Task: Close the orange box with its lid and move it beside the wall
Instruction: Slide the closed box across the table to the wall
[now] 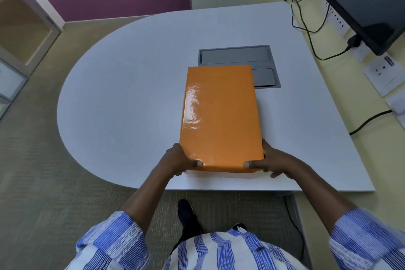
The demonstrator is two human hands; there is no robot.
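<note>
The glossy orange box [220, 116] lies lengthwise on the white table [122, 98] with its orange lid on top, covering it. My left hand [177, 160] grips the near left corner, thumb on the lid. At the near right corner my right hand [271, 160] grips the same way, thumb on the lid and fingers down the side. The near end of the box sits close to the table's front edge. The pale yellow wall [341, 85] runs along the table's right side.
A grey cable hatch [234, 56] is set into the table, partly under the box's far end. A black monitor [368, 6], wall sockets [381, 70] and black cables [306, 28] line the wall at the right. Carpet lies to the left and below.
</note>
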